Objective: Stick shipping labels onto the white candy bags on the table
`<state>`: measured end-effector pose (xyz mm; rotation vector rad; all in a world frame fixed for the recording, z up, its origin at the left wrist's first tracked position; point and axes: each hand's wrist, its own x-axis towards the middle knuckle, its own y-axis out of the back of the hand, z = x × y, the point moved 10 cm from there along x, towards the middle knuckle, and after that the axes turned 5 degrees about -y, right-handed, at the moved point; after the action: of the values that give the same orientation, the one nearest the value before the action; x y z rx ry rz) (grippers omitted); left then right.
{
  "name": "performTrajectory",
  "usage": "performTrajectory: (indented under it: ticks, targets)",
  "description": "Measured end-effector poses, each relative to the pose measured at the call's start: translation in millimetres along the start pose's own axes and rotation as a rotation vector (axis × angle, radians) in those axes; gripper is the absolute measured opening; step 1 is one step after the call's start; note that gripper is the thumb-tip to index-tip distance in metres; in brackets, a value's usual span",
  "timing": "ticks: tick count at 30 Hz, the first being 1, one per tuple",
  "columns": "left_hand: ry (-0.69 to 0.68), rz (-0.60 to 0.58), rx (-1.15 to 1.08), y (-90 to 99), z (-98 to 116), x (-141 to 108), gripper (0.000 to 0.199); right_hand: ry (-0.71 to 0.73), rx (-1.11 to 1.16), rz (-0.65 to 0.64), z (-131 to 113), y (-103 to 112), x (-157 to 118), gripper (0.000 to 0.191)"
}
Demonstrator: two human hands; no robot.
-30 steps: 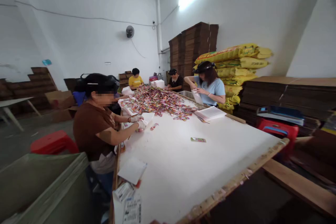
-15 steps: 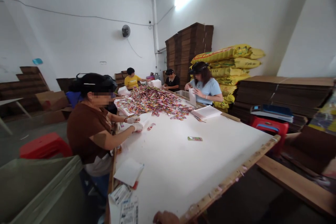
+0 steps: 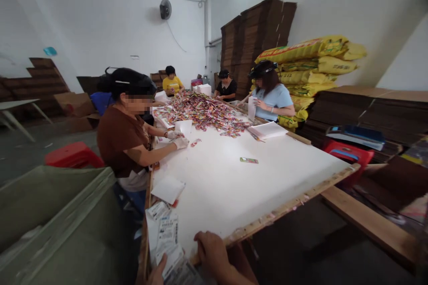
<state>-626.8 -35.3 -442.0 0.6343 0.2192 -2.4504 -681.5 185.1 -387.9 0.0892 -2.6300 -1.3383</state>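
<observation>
At the table's near left corner, my left hand [image 3: 157, 272] shows only its thumb and part of the palm. The thumb lies against the edge of white packets with printed labels [image 3: 168, 230], which lie loosely overlapped there. Its other fingers are out of sight. My right hand [image 3: 213, 251] rests at the near wooden edge with its fingers curled in; its palm side is hidden, so whatever it may hold does not show. Farther up the left edge is a plain white sheet or envelope [image 3: 168, 189] with something red under its corner.
On the white table [image 3: 214, 191] lie a lone colourful sachet [image 3: 249, 160] and a large heap of sachets [image 3: 203, 111]. Co-workers sit along both sides, one in gloves [image 3: 180, 142]. A lined bin [image 3: 76, 213] stands left; a wooden plank [image 3: 368, 218] is at right.
The view has tilted down, so everything sits higher. My left hand has come into view beside the labelled packets, and more of my right hand shows at the edge.
</observation>
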Motion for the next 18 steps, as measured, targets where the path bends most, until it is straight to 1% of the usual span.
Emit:
performTrajectory:
  ticks: [4,8,13,16,18]
  targets:
    - [0.084,-0.054,-0.045,-7.8,-23.3,-2.6,0.040,0.005,-0.007,-0.026,-2.6,3.2,0.4,0.027]
    - [0.098,-0.072,-0.075,-11.4,-27.3,-0.9,0.038,0.021,-0.005,-0.013,-3.2,3.8,-0.3,0.027]
    - [0.075,0.012,0.021,-0.1,-15.9,5.5,0.036,0.032,0.005,0.033,-0.5,0.6,-0.1,0.028]
    - [0.039,0.035,0.055,6.5,-1.3,5.3,0.037,0.050,0.006,0.055,-0.2,-0.9,-0.7,0.028]
    - [-0.002,0.062,0.076,9.7,9.0,-0.5,0.037,0.057,0.001,0.058,-0.1,-0.7,-1.3,0.028]
